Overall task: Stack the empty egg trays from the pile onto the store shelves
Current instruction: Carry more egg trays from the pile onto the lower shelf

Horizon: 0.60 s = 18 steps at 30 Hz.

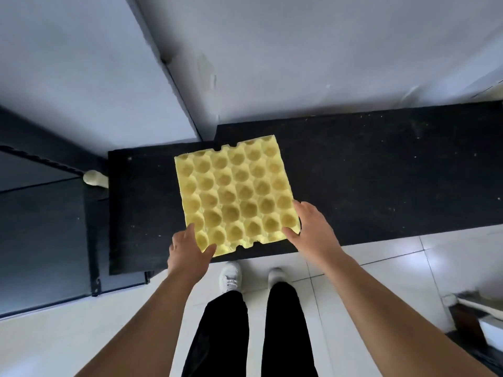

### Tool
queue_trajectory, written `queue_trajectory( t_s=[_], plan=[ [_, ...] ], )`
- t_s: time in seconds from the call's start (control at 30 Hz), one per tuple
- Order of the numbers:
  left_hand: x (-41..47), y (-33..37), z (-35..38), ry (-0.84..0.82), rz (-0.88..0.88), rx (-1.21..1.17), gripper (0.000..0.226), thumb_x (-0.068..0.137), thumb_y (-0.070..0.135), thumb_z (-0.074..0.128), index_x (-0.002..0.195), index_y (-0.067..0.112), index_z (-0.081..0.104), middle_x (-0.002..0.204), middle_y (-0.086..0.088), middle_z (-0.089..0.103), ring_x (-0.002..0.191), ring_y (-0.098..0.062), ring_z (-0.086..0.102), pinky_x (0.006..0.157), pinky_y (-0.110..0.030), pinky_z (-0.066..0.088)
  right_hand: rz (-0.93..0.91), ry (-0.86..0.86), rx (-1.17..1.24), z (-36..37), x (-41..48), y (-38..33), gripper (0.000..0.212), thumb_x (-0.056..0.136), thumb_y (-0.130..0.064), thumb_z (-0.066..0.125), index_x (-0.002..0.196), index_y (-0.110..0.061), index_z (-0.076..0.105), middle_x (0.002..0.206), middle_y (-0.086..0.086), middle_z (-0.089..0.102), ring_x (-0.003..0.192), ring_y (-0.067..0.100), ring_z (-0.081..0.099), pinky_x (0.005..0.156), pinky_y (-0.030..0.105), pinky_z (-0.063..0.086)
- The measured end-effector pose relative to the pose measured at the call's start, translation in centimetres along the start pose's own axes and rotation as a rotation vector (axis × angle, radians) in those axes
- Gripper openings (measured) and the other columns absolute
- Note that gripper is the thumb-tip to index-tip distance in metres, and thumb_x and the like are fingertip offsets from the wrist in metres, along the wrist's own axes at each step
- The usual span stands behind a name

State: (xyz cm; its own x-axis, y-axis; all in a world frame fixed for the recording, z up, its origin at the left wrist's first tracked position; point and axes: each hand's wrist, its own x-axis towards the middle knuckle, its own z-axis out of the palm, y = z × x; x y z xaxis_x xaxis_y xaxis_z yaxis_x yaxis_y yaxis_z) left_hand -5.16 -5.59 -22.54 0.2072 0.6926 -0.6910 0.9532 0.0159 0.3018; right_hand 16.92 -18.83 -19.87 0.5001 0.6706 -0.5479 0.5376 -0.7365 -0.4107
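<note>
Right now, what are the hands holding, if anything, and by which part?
Both hold one yellow egg tray: left hand at its near-left corner, right hand at its near-right corner, thumbs on top.

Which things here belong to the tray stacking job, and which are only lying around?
Job: egg tray, black shelf, left hand, right hand holding its near corners.
Lying about: cream object left of the shelf; unclear clutter on the floor, lower right.

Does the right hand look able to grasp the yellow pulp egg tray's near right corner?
Likely yes: the right hand holds the yellow pulp egg tray at that corner, thumb on top, nothing between.
</note>
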Motion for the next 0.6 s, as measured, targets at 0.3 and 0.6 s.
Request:
queue_trajectory(
  t_s=[0.3, 0.6],
  plan=[
    [5.4, -1.5, 6.2, 0.024, -0.127, -0.322, 0.105, 0.079, 0.044, 0.075, 0.151, 0.034, 0.000, 0.151, -0.010, 0.017, 0.132, -0.037, 0.035, 0.105, -0.057, 0.037, 0.000, -0.148, 0.142, 5.6, 6.2, 3.9, 0.094, 0.088, -0.038, 0.065, 0.151, -0.036, -0.005, 0.160, 0.004, -0.008, 0.147, 0.023, 0.009, 0.116, 0.043, 0.024],
    [2.5, -0.8, 5.1, 0.255, -0.032, -0.378, 0.110, 0.073, 0.050, 0.078, 0.153, 0.033, 0.005, 0.136, -0.006, 0.039, 0.125, -0.027, 0.039, 0.107, -0.052, 0.036, -0.060, -0.020, 0.231, 3.9, 5.3, 2.7, 0.093, 0.080, -0.046, 0.070, 0.151, -0.024, 0.015, 0.156, 0.006, 0.012, 0.141, 0.027, 0.022, 0.111, 0.048, 0.031]
  ],
)
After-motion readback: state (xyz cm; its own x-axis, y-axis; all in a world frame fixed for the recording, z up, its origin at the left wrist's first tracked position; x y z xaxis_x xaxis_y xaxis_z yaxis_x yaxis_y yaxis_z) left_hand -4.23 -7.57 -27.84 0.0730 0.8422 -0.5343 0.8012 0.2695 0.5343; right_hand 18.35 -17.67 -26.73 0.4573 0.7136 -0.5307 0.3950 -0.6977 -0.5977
